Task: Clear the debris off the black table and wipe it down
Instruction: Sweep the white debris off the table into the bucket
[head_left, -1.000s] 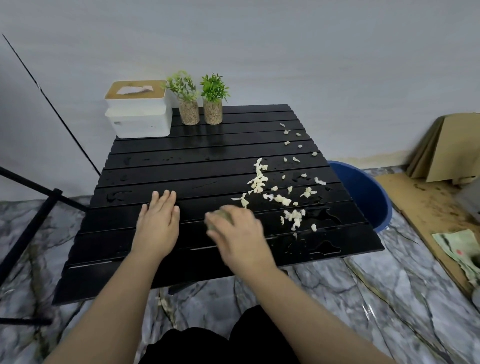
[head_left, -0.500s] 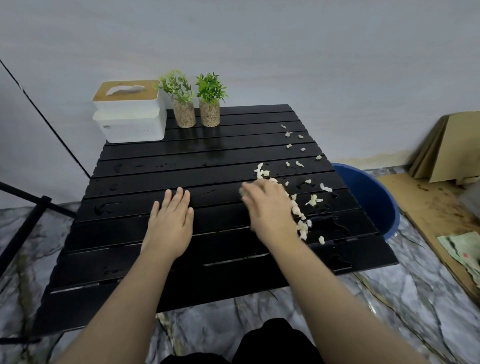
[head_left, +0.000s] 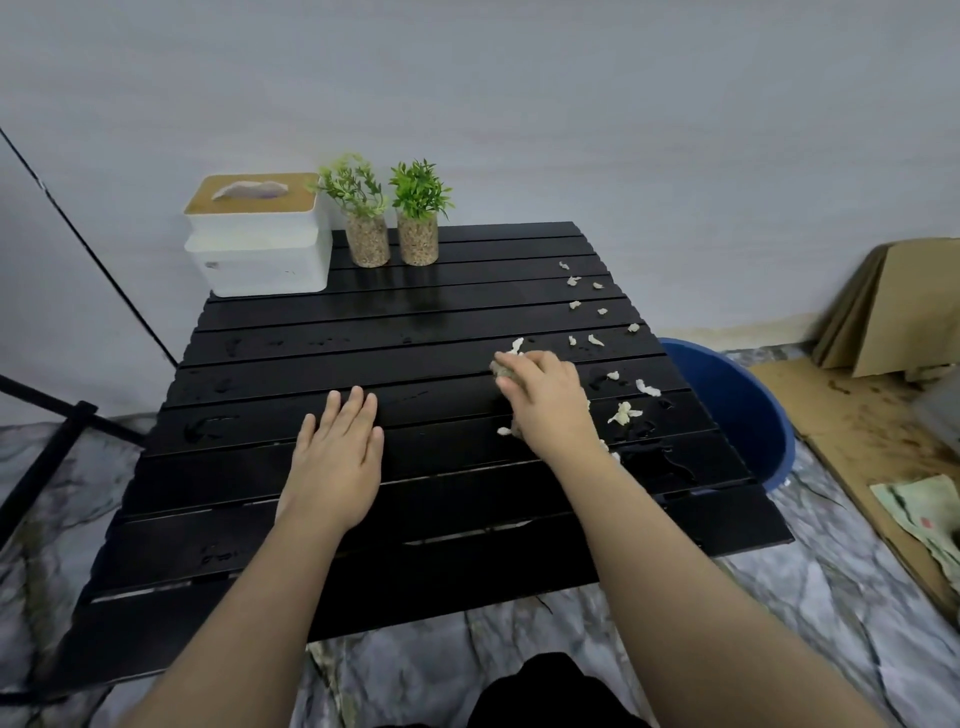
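Debris (head_left: 626, 413): pale scraps scattered over the right part of the black slatted bench (head_left: 260, 467), from just beyond the right fingertips out toward the far right corner.
Tissue box (head_left: 258, 249): white, far beyond the left fingers at the back left corner; no readable writing.
Potted plants (head_left: 392, 218): two, far ahead between the two hands, beside the box.
Left hand (head_left: 335, 457): flat on the bench, fingers (head_left: 353, 402) together and extended, holding nothing.
Right hand (head_left: 548, 402): fingers curled and closed on a small beige wad (head_left: 501, 370), apparently a cloth or sponge, pressed to the slats among the scraps.
Blue tub (head_left: 737, 410): on the floor, right of the right fingers, beside the bench edge.
Progress: early; slats left of the right fingers look free of scraps though spotted with droplets; scraps remain to the right, so clearing and wiping are unfinished.
Labels: none legible anywhere.
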